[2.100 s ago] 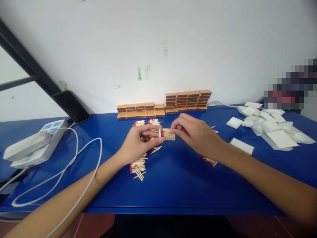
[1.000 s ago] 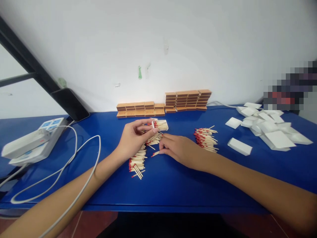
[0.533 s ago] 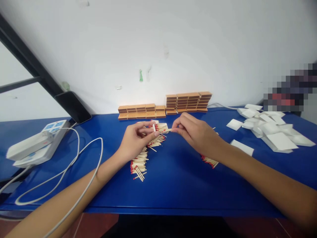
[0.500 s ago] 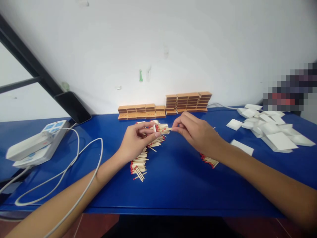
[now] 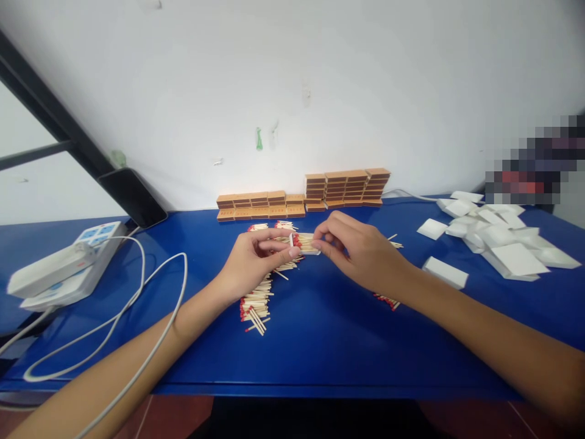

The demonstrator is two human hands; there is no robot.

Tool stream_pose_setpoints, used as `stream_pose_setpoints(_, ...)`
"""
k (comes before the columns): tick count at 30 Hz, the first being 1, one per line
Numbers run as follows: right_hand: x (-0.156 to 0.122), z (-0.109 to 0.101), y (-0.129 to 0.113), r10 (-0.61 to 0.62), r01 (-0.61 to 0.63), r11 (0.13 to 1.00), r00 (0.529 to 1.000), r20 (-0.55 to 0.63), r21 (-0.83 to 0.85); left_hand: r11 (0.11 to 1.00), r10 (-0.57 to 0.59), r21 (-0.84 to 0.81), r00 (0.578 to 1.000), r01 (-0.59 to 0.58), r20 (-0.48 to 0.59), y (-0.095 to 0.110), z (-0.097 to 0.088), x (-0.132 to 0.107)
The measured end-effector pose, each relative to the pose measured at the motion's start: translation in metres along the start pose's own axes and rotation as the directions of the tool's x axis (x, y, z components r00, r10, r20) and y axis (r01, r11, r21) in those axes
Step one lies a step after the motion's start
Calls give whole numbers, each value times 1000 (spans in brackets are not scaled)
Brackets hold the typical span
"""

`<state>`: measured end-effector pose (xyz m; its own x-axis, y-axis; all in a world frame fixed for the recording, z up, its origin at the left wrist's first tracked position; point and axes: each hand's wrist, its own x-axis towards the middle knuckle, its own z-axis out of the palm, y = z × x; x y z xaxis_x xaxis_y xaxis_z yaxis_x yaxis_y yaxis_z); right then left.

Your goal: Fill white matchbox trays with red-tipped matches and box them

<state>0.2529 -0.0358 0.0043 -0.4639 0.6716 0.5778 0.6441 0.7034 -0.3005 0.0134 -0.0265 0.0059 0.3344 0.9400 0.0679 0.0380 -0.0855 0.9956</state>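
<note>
A small white matchbox tray (image 5: 312, 250) full of red-headed matches (image 5: 305, 240) is held above the table between my two hands. My left hand (image 5: 256, 256) grips the tray's left end, thumb in front and fingers behind, beside the match heads. At the right end, the thumb and forefinger of my right hand (image 5: 354, 244) close on the tray's edge by the plain match ends; its other fingers are curled. A long pile of loose matches (image 5: 256, 299) lies under and in front of my left hand. More loose matches (image 5: 387, 301) show partly from behind my right hand and wrist.
Stacked orange-brown matchboxes (image 5: 347, 190) line the wall. Many white trays (image 5: 498, 235) are heaped at the right, with a single tray (image 5: 445, 272) near my right forearm. At left are a power strip (image 5: 68, 274), a looping white cable (image 5: 137, 299) and a dark phone-like slab (image 5: 133, 198).
My right hand has moved slightly left, up against the tray's end. The match it held partly out is no longer sticking out. The tray has shifted a little right and tilted toward me.
</note>
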Motion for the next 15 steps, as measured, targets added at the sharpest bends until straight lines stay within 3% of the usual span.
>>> stream_pose_setpoints(9, 1, -1, -5, 96, -90, 992, 993, -63, 86, 1000, 22, 14, 1000, -22, 17, 3, 0, -2)
stream_pose_setpoints(15, 2, 2, -8, 215, -200, 957, 976, -48, 212, 994, 58, 83, 992, -67, 111, 2, -1, -3)
